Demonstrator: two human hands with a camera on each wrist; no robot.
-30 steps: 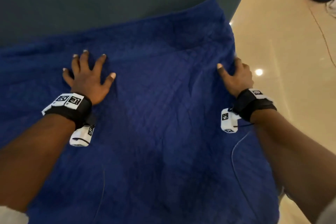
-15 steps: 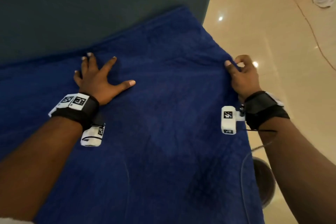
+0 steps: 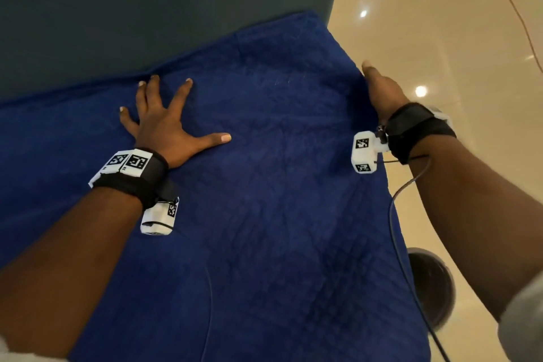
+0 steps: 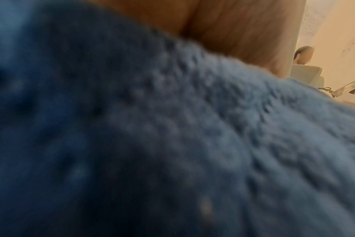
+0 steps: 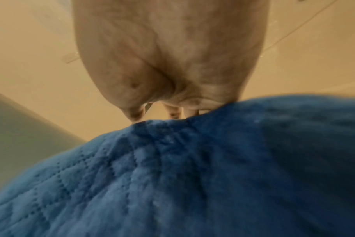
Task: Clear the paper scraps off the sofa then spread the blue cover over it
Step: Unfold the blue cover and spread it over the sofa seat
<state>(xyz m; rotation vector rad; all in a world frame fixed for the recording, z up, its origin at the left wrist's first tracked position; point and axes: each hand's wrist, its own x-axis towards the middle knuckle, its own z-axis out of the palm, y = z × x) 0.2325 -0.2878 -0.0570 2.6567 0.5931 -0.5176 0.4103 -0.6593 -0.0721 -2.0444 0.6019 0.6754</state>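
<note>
- Over the sofa (image 3: pixel 147 9) seat lies the cover (image 3: pixel 279 200), spread flat. Its far edge runs along the backrest, its long axis seems to go left to right, and its right edge falls at the sofa's end beside the floor (image 3: pixel 440 38).
- Left hand (image 3: pixel 164 129) presses the cover near the backrest, fingers splayed flat, holding nothing.
- Right hand (image 3: pixel 382 91) is the nearer to that right edge. Its thumb is on top and its fingers are hidden over the edge, so I cannot tell if it grips.
- Squaring the edge likely needs a rightward pull.
</note>
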